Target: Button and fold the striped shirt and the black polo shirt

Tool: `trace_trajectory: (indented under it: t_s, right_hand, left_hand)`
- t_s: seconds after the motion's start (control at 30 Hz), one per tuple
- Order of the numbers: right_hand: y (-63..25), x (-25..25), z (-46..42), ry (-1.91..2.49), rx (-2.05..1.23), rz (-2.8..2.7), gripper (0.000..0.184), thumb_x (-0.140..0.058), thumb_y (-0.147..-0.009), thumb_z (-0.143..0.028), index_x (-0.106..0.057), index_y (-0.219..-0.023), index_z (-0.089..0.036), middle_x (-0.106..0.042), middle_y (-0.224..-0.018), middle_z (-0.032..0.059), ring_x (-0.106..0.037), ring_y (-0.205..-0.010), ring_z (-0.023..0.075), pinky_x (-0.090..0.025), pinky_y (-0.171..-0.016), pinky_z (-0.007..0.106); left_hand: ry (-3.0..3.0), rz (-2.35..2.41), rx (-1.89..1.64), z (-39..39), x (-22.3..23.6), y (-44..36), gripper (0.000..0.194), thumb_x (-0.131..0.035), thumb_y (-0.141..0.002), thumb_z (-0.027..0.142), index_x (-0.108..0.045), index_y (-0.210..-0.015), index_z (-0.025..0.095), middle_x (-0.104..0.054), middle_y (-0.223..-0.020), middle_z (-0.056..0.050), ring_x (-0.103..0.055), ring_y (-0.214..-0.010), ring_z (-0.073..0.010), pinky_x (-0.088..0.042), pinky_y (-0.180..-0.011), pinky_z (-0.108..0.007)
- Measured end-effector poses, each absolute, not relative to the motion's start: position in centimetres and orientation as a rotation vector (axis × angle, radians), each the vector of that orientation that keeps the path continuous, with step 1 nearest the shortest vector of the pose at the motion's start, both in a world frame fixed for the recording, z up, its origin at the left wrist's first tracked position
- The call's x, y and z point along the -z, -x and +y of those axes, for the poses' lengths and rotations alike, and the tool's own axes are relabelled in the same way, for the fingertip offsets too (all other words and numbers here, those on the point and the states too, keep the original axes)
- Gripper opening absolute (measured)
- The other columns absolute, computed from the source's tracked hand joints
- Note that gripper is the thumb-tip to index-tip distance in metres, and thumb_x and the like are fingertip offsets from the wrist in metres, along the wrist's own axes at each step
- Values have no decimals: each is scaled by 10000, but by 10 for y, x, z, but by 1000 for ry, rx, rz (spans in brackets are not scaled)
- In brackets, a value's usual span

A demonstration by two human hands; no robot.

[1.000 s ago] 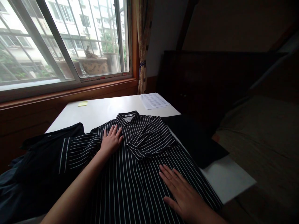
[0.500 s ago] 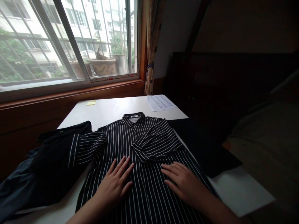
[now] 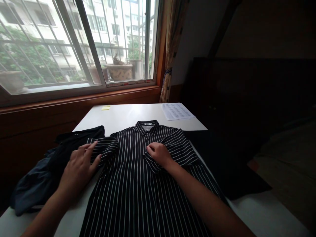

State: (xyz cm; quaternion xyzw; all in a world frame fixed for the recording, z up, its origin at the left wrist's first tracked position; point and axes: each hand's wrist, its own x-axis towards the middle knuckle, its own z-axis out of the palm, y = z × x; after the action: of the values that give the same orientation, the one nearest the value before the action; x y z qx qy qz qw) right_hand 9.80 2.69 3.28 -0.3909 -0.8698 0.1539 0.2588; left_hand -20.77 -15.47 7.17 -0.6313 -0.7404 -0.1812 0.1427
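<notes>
A black shirt with white stripes (image 3: 133,184) lies front up on the table, its collar at the far end. The sleeve on the right (image 3: 181,149) is folded across the chest, and my right hand (image 3: 159,154) is closed at its cuff, fingers curled in and fingertips hidden. Over the outstretched left sleeve (image 3: 108,146) hovers or rests my left hand (image 3: 80,163), fingers apart near the cuff; contact is hard to judge.
Dark garments (image 3: 41,177) lie in a heap on the left side of the white table (image 3: 133,112). Dark cloth (image 3: 222,164) hangs over the right edge. Printed papers (image 3: 177,111) and a yellow sticky note (image 3: 105,107) are at the back, below a window.
My left hand has gone from the shirt front leftward to the left sleeve's cuff. My right hand has moved up and left to the folded sleeve, and its fingers have closed.
</notes>
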Motion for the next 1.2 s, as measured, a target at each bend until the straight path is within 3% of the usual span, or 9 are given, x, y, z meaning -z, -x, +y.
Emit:
trace_trajectory:
  t_s: [0.17,0.3,0.47,0.87,1.0,1.2]
  right_hand:
    - [-93,-10,34,1102,-412,-2330,258,-543,-984,-277,-680,-779,-203,-719,-835,34,-660,-796,171,-414,-727,261]
    - [-96,-3,31,1083,-406,-2348,229,-544,-985,-286,-684,-818,-216,-714,-871,25,-657,-813,164,-415,-737,254]
    - [-97,-1,30,1073,-377,-2372,208,-536,-990,-294,-688,-863,-229,-705,-909,23,-653,-823,162,-412,-729,253]
    - [-99,0,27,911,-335,-2399,162,-541,-989,-258,-697,-956,-230,-654,-946,29,-637,-848,162,-469,-779,267]
    - [-99,-2,26,711,-276,-2419,132,-584,-959,-229,-709,-1001,-226,-659,-980,54,-598,-940,202,-473,-889,338]
    - [-98,-3,24,551,-251,-2477,191,-597,-960,-232,-701,-1121,-235,-701,-1064,62,-570,-1008,233,-458,-910,404]
  left_hand:
    - [1656,-2456,459,-155,-62,248,758,-421,-946,566,-271,-1571,164,-562,-1258,-171,-618,-1113,-362,-496,-957,-496]
    - [1649,-2546,658,-143,-64,249,708,-484,-907,489,-348,-1531,185,-616,-1249,-141,-652,-1093,-320,-519,-927,-423]
    - [1488,-2536,730,-136,-108,247,675,-561,-868,400,-413,-1500,216,-692,-1033,-68,-691,-875,-259,-537,-828,-391]
    - [1618,-2151,773,-110,-202,223,516,-532,-881,387,-566,-1383,268,-734,-966,-63,-717,-864,-287,-520,-843,-443]
    - [1770,-2064,681,-95,-210,205,506,-527,-894,319,-560,-1398,288,-740,-968,-70,-707,-845,-282,-521,-834,-424]
    - [2030,-1933,736,-81,-184,138,408,-567,-928,232,-595,-1335,212,-730,-1015,-73,-690,-944,-252,-542,-896,-409]
